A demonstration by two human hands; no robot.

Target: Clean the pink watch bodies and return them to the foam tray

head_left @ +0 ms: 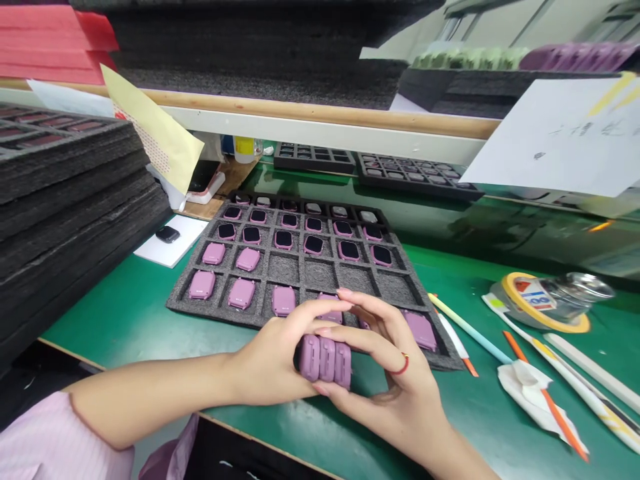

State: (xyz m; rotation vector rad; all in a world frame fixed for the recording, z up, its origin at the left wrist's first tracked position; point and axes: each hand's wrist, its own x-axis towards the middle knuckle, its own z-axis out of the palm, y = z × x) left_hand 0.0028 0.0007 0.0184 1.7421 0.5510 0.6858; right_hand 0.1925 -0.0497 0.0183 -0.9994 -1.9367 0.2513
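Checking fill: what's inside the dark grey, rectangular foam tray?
Back: some greyish pieces. Middle: black-screened purple square cases. Nearer front: plain purple cases. Left hand and right hand, gripping three purple units, partly hide the front row; covered contents can't be seen.

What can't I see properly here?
Head view:
Foam tray: part of its front row, behind the left hand and right hand.
Purple cases: touching sides, hidden by each other.
Upper-right paper: writing, too faint to read.
Right forearm: cut off by bottom edge.
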